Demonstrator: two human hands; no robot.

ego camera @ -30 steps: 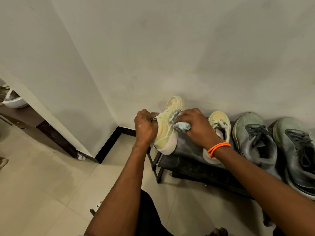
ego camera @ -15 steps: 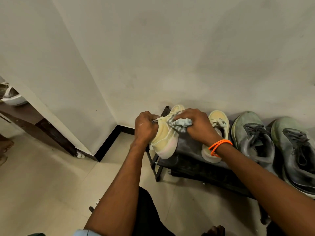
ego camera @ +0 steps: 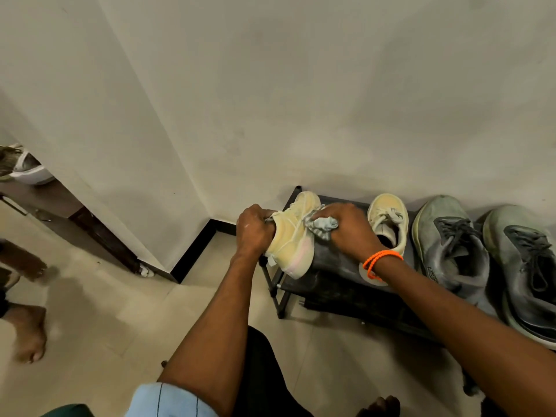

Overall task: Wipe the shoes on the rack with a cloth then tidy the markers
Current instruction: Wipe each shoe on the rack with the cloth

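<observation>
The left hand [ego camera: 254, 228] grips the heel end of a yellow shoe [ego camera: 293, 236], fingers curled round it, and holds it tilted on its side over the left end of the rack [ego camera: 334, 260]. The right hand [ego camera: 349, 228] is curled round a bunched grey cloth [ego camera: 323, 225] and presses it against the shoe's upper, at 3 o'clock from the left hand with only the shoe between them. An orange band [ego camera: 379, 260] sits on the right wrist.

The wall [ego camera: 301, 100] fills the upper half of the view and closes the space at 12 o'clock just behind the rack; a corner with a dark skirting [ego camera: 195, 251] lies at 9 o'clock from the hands. Open tiled floor [ego camera: 105, 311] spreads from 7 to 9 o'clock, with a bare foot [ego camera: 30, 335] at its far left edge.

On the rack, from 3 o'clock outward: a second yellow shoe [ego camera: 388, 224] just beside the right hand, then two grey trainers [ego camera: 451, 245] side by side, the far one [ego camera: 523, 266] running to the right edge of the view. The rack's left corner post [ego camera: 278, 287] stands below the held shoe, at 6 o'clock from it.
</observation>
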